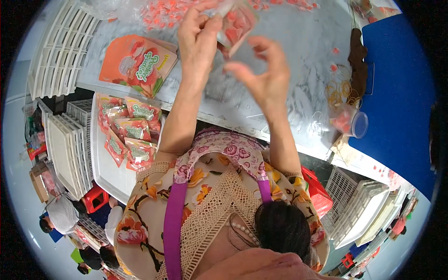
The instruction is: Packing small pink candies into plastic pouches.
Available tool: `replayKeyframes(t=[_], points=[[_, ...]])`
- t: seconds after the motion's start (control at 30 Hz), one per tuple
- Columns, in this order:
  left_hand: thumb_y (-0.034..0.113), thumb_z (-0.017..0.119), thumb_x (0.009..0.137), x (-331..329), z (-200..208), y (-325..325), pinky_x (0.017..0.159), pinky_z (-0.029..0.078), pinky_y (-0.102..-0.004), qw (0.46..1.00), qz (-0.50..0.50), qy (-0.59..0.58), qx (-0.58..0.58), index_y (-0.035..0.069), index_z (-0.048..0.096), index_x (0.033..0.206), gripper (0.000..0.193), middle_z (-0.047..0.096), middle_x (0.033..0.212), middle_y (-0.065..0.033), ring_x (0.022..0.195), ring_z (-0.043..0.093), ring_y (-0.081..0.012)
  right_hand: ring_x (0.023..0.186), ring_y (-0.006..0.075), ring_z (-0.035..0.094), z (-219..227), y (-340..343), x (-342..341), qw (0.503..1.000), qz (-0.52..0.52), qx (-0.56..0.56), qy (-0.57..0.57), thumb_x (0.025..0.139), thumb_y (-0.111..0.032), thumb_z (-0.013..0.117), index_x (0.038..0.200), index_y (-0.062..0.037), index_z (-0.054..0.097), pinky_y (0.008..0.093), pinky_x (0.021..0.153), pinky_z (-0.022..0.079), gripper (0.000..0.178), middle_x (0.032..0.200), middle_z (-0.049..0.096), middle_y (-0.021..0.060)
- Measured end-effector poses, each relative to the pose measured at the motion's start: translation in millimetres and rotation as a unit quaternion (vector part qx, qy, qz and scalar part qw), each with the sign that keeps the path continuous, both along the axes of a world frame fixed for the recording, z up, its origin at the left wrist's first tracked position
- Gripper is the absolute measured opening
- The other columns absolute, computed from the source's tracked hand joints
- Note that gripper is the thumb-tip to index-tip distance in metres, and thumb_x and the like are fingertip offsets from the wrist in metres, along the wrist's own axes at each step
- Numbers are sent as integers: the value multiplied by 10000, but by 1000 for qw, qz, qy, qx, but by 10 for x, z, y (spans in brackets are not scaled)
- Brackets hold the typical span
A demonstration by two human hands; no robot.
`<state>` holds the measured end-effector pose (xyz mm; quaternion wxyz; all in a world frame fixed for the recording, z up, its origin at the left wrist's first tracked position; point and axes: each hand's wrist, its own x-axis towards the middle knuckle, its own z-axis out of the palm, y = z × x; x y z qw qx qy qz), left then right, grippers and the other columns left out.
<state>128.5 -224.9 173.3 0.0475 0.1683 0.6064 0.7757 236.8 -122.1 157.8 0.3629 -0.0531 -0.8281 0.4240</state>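
My left hand (198,44) grips a small pouch (237,30) by its left side, above the far part of the table. Red pieces show through the pouch's clear face. Just right of and below it, my right hand (269,79) is held apart from the pouch, fingers spread and slightly blurred, with nothing in it. Left of my left forearm, a stack of flat orange-red printed pouches (133,63) lies on the table. Beyond my hands are many loose red wrapped pieces (170,16).
Several filled pouches (133,128) lie in a white tray (108,175) at my left. A white slatted rack (63,44) leans at the far left. Rubber bands (339,91) and a clear plastic tub (358,124) are by a blue panel (399,88) on the right. Other people sit behind.
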Motion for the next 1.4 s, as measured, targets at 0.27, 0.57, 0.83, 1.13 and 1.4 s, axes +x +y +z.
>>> replayKeyframes(t=[0.27,0.57,0.83,1.13,1.4], points=[[139,555,935,-221,-273,-141,610,459,-223,990,-19,45,-130,46,589,1191,274,619,892,-25,671,556,-76,720,105,569,-273,351,107,997,-31,-66,-22,853,-33,661,878,-14,588,230,670,464,80,808,602,32],[176,617,912,-428,-1007,163,807,469,-268,986,-121,-110,6,11,652,1078,237,667,896,-26,850,590,-115,730,174,579,-222,567,223,998,53,16,18,843,-3,638,885,-22,586,257,670,464,69,814,607,68],[45,579,896,148,-825,299,730,475,-254,994,-85,-69,23,14,687,884,113,635,822,10,843,573,-77,776,168,618,-443,426,-48,998,-10,-36,41,862,14,609,893,2,588,272,716,491,39,857,643,70],[145,667,887,-161,-648,-175,658,429,-223,976,23,-85,201,18,670,859,130,600,785,22,715,513,-57,821,129,602,-313,343,13,996,-47,-73,35,885,-16,615,899,-8,600,253,734,486,22,873,642,54],[44,649,851,-67,-516,-468,695,458,-210,990,108,87,-17,-8,681,870,64,625,906,2,770,556,-75,749,80,595,149,223,-267,984,58,-112,-126,797,-44,725,975,13,670,233,667,492,194,827,671,31]])
